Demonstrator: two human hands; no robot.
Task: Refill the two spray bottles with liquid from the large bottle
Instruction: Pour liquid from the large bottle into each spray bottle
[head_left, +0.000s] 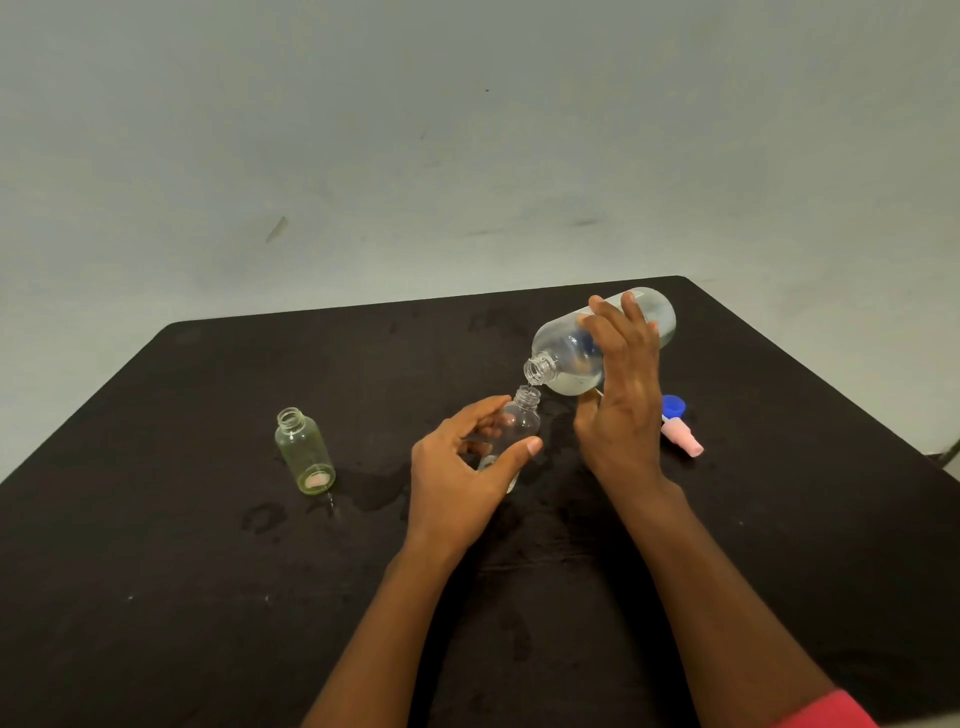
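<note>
My right hand (621, 395) grips the large clear bottle (569, 353), tipped nearly on its side with its open mouth pointing down-left. Liquid lies in its lower side and a thin stream falls from the mouth. Right under that mouth is the open neck of a small clear spray bottle (522, 421), which stands on the table with my left hand (462, 478) wrapped around it. A second small bottle (304, 452), greenish and uncapped, stands alone to the left.
The black table (208, 597) has wet patches around the bottles. A blue cap (674, 405) and a pink spray head (683, 439) lie just right of my right hand. A pale wall rises behind the far table edge.
</note>
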